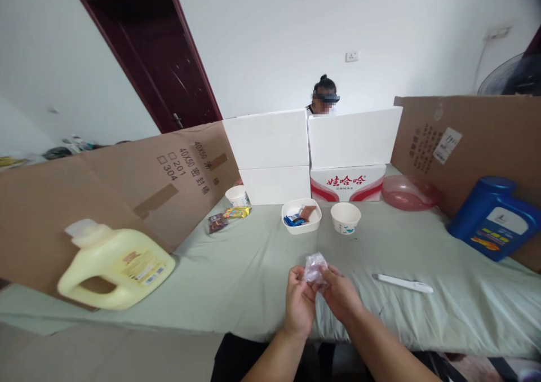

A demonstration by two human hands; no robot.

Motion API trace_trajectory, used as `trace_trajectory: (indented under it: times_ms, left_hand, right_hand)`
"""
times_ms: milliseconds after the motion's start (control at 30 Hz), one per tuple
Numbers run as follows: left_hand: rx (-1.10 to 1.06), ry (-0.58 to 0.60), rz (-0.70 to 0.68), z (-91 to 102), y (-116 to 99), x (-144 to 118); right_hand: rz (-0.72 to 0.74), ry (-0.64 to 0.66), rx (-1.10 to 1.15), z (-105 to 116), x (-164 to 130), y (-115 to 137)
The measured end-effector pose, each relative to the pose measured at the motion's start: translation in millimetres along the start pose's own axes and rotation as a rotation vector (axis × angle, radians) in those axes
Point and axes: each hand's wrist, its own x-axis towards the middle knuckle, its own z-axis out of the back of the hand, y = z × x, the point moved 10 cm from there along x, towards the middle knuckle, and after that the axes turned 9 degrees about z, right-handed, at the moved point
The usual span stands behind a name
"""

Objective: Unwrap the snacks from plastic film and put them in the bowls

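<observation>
Both hands are working together just above the near edge of the table [253,269], which is covered in a pale green cloth. The left hand [299,306] and the right hand [338,294] are each pinching a small clear plastic wrapper [315,267] between fingertips, fingers curled closed around it, the wrapper sticking up between them. What it contains cannot be told; it is showing only a faint pinkish tint.

Judged by its look, the wrapper is very light, thin and crinkly, likely slippery, and will crush under any firm squeeze. The edges at the top are offering the best hold, taken with fingertips rather than the whole palm.

Beyond the hands, a white bowl [301,216] with blue and brown packets and a paper cup [345,217] are standing side by side. A white pen [402,283] is lying to the right, well apart.
</observation>
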Motion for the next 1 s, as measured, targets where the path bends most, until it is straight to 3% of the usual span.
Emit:
trace_trajectory:
  times_ms: [100, 233, 300, 433, 633, 700, 833, 1000]
  left_hand:
    - [0.135, -0.103, -0.016, 7.7, -10, -3]
    - [0.454, -0.134, -0.024, 8.3, -19, 3]
    - [0.512, -0.160, -0.016, 12.7, -17, 7]
    - [0.423, -0.153, 0.083, 18.4, -3, 8]
    - [0.080, 0.056, 0.407, 1.4, 27, 0]
    - [0.118, 0.030, 0.349, 6.5, 20, 4]
    - [0.381, -0.111, 0.050, 23.8, -10, 18]
    - [0.489, -0.084, -0.038, 22.2, -15, 37]
  right_hand:
    - [0.028, -0.038, -0.068, 7, 0, 7]
    - [0.083, -0.033, -0.252, 12, -2, 15]
    - [0.082, -0.038, -0.258, 12, -5, 15]
    - [0.087, -0.055, -0.160, 8, -13, 21]
    - [0.121, 0.011, 0.017, 1, -12, 36]
    - [0.126, 0.021, -0.035, 6, -8, 38]
    - [0.186, 0.047, -0.341, 20, 3, 41]
    - [0.289, 0.189, -0.840, 18, 11, 38]
